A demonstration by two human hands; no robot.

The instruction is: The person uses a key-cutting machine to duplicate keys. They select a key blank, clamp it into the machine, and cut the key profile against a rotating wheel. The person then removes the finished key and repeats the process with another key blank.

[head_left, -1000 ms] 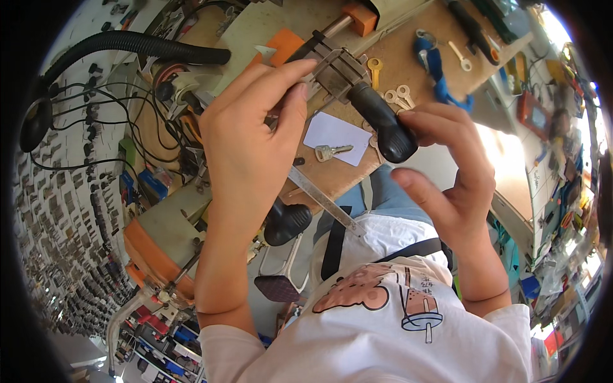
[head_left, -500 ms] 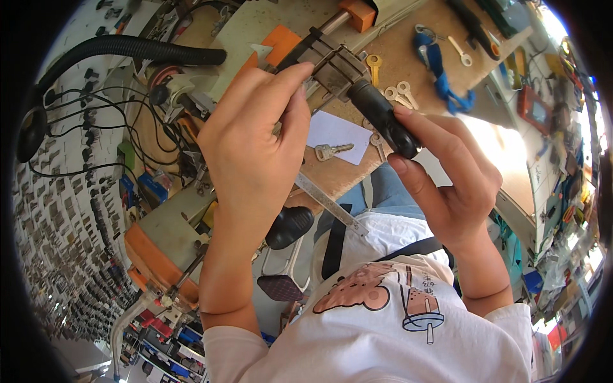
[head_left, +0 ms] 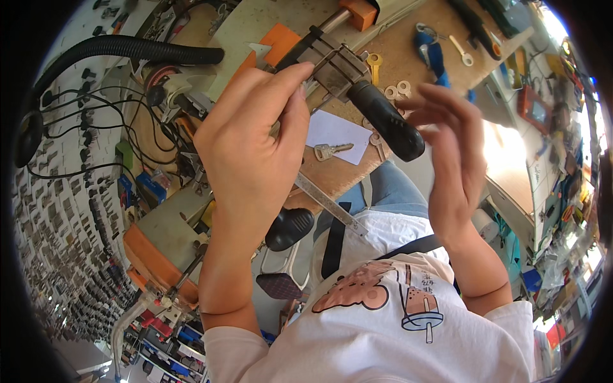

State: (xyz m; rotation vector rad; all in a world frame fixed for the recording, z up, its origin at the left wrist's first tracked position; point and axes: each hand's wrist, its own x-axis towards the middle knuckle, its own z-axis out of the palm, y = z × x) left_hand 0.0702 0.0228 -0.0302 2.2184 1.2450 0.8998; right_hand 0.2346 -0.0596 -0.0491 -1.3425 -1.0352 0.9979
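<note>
My left hand (head_left: pixel 249 131) is pinched at the side of a metal clamp (head_left: pixel 337 70) on a key-cutting machine. What its thumb and forefinger hold there, if anything, is hidden. A black grip handle (head_left: pixel 386 121) sticks out of the clamp toward me. To the right of that handle my right hand (head_left: pixel 456 159) hangs apart from it, its blurred fingers loosely bent and nothing seen in them. Below the clamp a silver key (head_left: pixel 332 151) lies on a white card (head_left: pixel 329 127). A brass key (head_left: pixel 374 67) and several key blanks (head_left: pixel 397 90) lie beside the handle.
A black ribbed hose (head_left: pixel 134 48) and loose cables lie at the left. A steel ruler (head_left: pixel 332 205) juts from the bench (head_left: pixel 306 169) toward me. Farther right are a blue lanyard (head_left: pixel 434 60) and a key blank (head_left: pixel 461 50). Keys cover the left wall.
My right hand has let go of the black handle and moved off to the right. My left hand and the clamp have hardly moved.
</note>
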